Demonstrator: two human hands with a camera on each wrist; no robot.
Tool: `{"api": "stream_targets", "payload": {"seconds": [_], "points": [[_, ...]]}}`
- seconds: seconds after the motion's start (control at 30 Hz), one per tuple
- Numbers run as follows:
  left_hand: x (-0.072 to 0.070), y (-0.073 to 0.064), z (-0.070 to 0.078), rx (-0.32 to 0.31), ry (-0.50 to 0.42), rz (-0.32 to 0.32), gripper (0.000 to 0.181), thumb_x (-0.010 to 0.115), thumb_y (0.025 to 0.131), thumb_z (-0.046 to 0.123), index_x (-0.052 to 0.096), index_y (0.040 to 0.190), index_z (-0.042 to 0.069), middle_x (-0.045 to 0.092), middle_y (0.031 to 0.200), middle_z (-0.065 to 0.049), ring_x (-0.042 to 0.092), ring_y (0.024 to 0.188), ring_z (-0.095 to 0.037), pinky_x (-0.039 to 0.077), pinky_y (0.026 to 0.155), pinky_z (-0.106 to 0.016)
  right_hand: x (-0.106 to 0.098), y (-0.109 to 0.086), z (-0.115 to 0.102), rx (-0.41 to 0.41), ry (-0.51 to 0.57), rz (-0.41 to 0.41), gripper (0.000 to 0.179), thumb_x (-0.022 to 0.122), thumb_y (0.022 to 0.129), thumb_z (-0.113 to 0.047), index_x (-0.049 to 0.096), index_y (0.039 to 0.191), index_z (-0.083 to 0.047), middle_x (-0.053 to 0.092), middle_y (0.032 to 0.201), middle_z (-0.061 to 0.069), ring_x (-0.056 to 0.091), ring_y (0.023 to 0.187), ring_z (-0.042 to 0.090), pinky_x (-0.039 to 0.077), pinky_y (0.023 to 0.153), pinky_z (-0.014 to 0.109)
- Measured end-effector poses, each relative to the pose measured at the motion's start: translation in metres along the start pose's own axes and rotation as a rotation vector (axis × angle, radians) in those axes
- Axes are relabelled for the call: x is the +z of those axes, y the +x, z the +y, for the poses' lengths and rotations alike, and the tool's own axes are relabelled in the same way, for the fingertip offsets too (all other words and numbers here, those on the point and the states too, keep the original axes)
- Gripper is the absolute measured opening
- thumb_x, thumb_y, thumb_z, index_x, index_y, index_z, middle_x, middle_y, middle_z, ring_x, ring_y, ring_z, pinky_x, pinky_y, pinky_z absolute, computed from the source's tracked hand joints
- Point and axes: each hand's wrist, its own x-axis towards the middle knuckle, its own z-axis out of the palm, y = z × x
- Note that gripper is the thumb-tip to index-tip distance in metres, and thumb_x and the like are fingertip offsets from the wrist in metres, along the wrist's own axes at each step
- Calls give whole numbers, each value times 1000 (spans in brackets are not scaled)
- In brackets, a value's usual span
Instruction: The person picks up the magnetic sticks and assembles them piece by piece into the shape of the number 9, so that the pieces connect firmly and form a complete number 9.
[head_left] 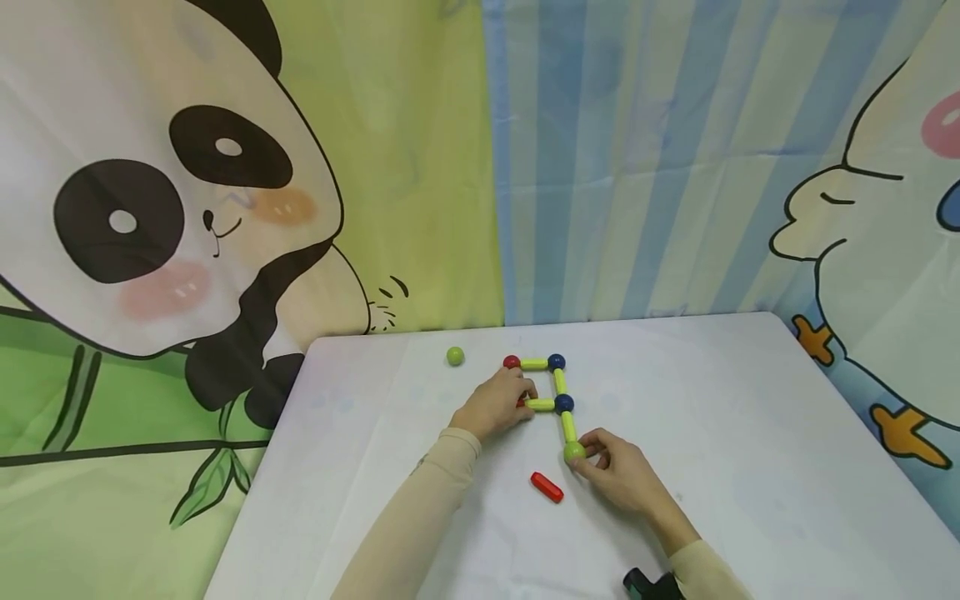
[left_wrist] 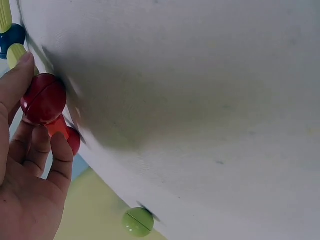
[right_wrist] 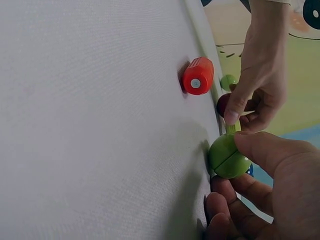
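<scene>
A frame of balls and rods lies on the white table [head_left: 712, 433]. Its red ball [left_wrist: 44, 99] is gripped by my left hand [head_left: 495, 403], with the thumb up by a yellow rod [head_left: 540, 405]. Partly behind those fingers, a red rod [left_wrist: 58, 126] joins this ball to a farther red ball [head_left: 512, 362]. Two blue balls, one at the far corner [head_left: 556, 362] and one in the middle [head_left: 564, 403], link more yellow rods. At the near end my right hand [head_left: 618, 471] pinches a green ball [right_wrist: 229, 156] between thumb and fingers; a yellow rod [head_left: 568, 427] runs from it to the middle blue ball.
A loose red rod [head_left: 547, 487] lies on the table in front of the frame. Toward the back left sits a separate green ball [head_left: 455, 356]. A dark device [head_left: 649, 585] shows by the right sleeve, and a printed curtain [head_left: 585, 167] hangs behind the table.
</scene>
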Motion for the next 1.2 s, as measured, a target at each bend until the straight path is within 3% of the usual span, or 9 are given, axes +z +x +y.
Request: {"api": "stream_targets", "payload": {"seconds": [0.37,0.57,0.87,1.2], "points": [[-7,-7,-4,-6,0,45,33,79,92,35,69,122,25,57,121,3,55,110,-14,50,101,-32,-1,6,-4,-45,-20,-3,37,80,90,-31,66,118,-11,70,99,0,52,71,12,42,60,25],[-9,-19,-5,-13,-42,44,37,80,91,31,68,126,25,56,125,1,55,111,-15,51,100,-32,0,9,-1,-81,-17,-42,46,82,89,-27,60,126,-9,68,102,0,56,79,12,45,66,25],[-7,-27,-8,-8,-93,32,30,76,95,21,68,124,25,54,117,5,55,104,-11,51,97,-29,2,14,1,-135,-16,-30,54,84,87,-27,56,130,-11,65,104,-2,57,88,14,46,73,26],[-6,-33,-13,-41,-118,37,32,72,96,15,68,126,25,54,125,5,56,103,-11,52,97,-32,2,22,5,-242,-73,-70,77,83,87,-41,47,152,-19,40,146,10,52,99,19,47,78,30]]}}
